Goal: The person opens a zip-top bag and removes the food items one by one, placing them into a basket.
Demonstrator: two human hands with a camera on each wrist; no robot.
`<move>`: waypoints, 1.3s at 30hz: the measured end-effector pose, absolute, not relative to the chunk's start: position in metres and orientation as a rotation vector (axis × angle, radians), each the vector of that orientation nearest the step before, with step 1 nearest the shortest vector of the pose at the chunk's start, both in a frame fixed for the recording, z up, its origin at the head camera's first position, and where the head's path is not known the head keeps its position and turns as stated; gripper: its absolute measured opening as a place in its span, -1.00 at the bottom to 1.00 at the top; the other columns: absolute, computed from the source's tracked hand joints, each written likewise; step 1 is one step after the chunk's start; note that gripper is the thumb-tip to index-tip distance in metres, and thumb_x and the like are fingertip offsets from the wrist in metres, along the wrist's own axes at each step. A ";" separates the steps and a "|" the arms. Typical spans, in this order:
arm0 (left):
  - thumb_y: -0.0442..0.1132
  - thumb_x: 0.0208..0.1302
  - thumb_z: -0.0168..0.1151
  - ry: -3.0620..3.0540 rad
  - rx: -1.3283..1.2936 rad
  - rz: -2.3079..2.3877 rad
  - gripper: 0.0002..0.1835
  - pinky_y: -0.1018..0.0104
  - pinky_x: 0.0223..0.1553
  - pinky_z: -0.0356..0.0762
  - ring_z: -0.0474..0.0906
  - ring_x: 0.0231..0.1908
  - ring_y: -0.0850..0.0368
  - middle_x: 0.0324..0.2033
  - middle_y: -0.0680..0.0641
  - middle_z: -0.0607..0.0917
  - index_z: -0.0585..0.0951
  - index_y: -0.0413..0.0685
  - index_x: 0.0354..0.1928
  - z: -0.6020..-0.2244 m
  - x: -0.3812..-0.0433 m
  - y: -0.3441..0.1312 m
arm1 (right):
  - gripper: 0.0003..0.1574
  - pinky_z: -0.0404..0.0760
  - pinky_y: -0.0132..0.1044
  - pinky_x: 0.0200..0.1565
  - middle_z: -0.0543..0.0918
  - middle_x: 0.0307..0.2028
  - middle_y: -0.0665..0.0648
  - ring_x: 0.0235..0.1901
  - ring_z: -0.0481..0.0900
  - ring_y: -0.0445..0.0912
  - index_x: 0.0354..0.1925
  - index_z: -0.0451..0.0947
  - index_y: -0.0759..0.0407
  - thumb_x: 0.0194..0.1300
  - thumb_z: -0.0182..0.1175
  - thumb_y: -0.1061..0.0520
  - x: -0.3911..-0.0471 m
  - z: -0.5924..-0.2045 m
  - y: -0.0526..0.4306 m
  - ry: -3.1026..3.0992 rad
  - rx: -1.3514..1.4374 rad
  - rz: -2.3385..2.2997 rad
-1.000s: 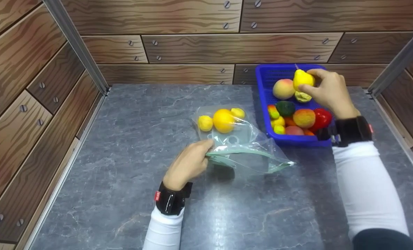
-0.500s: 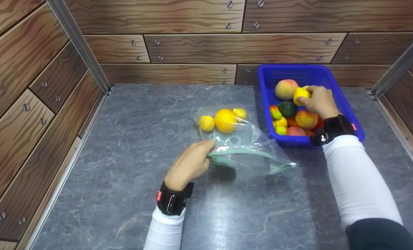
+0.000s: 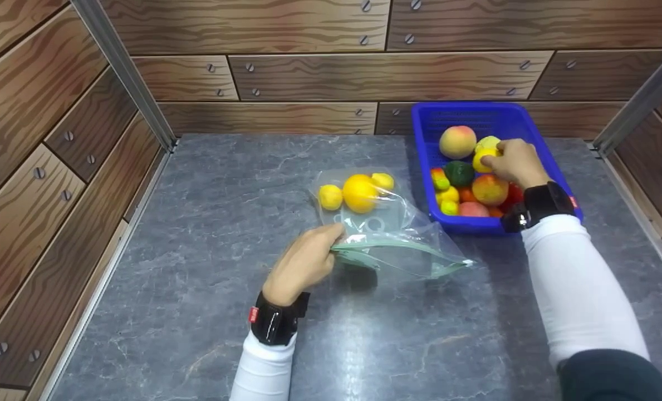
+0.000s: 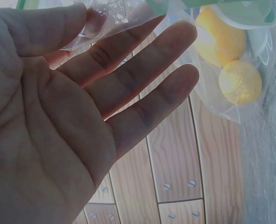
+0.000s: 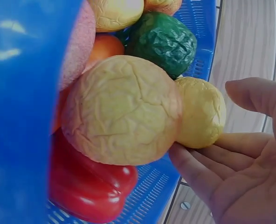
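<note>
My left hand (image 3: pixel 302 264) pinches the green zip edge of a clear zip bag (image 3: pixel 383 225) between thumb and forefinger, its other fingers held out straight in the left wrist view. Inside the bag lie an orange (image 3: pixel 358 194) and two small yellow fruits (image 3: pixel 331 197). My right hand (image 3: pixel 519 161) reaches into a blue basket (image 3: pixel 467 224), its thumb and fingers on either side of a smooth yellow fruit (image 5: pixel 201 112). In the right wrist view a gap shows between the thumb (image 5: pixel 250 91) and this fruit, while fingertips lie right at its lower edge.
Around that yellow fruit in the basket are a peach (image 3: pixel 457 142), a pale yellow wrinkled fruit (image 3: pixel 488 143), a dark green fruit (image 3: pixel 459 174), a red pepper (image 5: pixel 93 184) and several others. Wood-patterned panels (image 3: pixel 308 78) wall in the grey marbled table (image 3: pixel 225 211).
My right hand has lowered the yellow pear from above the basket down among the fruit, and its thumb stands off the yellow fruit now. The left hand keeps its place on the bag.
</note>
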State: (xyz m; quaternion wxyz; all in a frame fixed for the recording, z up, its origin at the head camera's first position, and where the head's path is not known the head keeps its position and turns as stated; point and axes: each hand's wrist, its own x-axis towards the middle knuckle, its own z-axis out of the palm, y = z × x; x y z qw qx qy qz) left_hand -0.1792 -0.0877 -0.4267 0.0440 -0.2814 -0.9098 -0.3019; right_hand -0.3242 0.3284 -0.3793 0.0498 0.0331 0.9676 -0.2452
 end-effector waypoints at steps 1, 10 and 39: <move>-0.65 0.08 0.08 -2.776 -0.863 -0.921 -0.67 0.29 -0.38 0.49 0.45 -0.39 0.14 -0.45 0.06 0.46 0.44 -0.02 -0.32 -0.427 -0.179 -0.088 | -0.12 0.25 0.34 0.39 0.29 0.33 0.70 0.34 0.25 0.53 0.40 0.17 0.66 0.49 0.12 -0.02 -0.324 -0.378 0.328 2.947 0.101 -0.751; -0.63 0.11 0.09 -2.790 -0.861 -0.927 -0.68 0.28 -0.30 0.59 0.52 -0.34 0.12 -0.40 0.04 0.53 0.44 -0.02 -0.30 -0.426 -0.178 -0.088 | -0.37 0.43 0.33 0.23 0.51 0.17 0.63 0.16 0.47 0.47 0.21 0.46 0.57 0.43 0.09 0.06 -0.309 -0.365 0.322 3.102 -0.001 -0.866; -0.65 0.07 0.06 -2.794 -0.887 -0.927 -0.67 0.19 -0.21 0.62 0.56 -0.28 0.03 -0.37 0.00 0.53 0.42 -0.05 -0.27 -0.428 -0.180 -0.088 | -0.64 0.66 -0.42 0.05 0.80 -0.22 0.31 -0.08 0.75 -0.21 -0.19 0.76 0.40 0.00 0.30 0.58 -0.146 -0.367 0.214 2.995 -1.369 -1.899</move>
